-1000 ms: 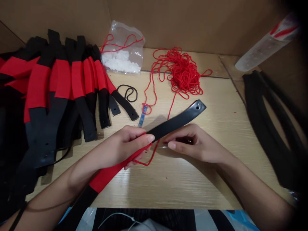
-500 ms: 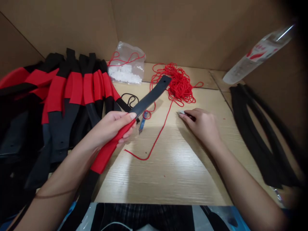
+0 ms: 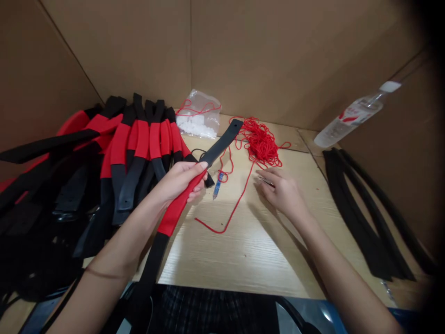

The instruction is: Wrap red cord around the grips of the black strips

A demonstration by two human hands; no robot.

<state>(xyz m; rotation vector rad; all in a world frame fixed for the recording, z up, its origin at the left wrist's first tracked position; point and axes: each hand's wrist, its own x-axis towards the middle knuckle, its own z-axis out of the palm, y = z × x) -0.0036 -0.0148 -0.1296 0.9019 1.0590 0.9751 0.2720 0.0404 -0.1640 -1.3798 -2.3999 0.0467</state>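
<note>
My left hand (image 3: 186, 181) is closed around a black-and-red strap (image 3: 181, 206). The strap slants up to the right, and its black end has a small hole. On the right, my right hand (image 3: 283, 190) is over the table with bent fingers closed on a small metal tool (image 3: 267, 182). Fingers cover most of that tool, so its kind cannot be made out. Between the hands a loose red cord (image 3: 239, 199) runs down from a tangled red cord pile (image 3: 262, 141). Close to the left fingertips lies a small blue pointed tool (image 3: 217, 185) with red cord looped at its top.
Several black-and-red straps (image 3: 141, 139) are heaped on the left. A clear bag of white pieces (image 3: 197, 123) stands at the back wall. At the right are a plastic bottle (image 3: 351, 118) and long black strips (image 3: 361, 218). Brown panels (image 3: 271, 60) enclose the table.
The camera view has shifted, so the table things appear lower at the back. My right fingers have curled further around the metal tool, whose tip stuck out more before. The left hand keeps its strap.
</note>
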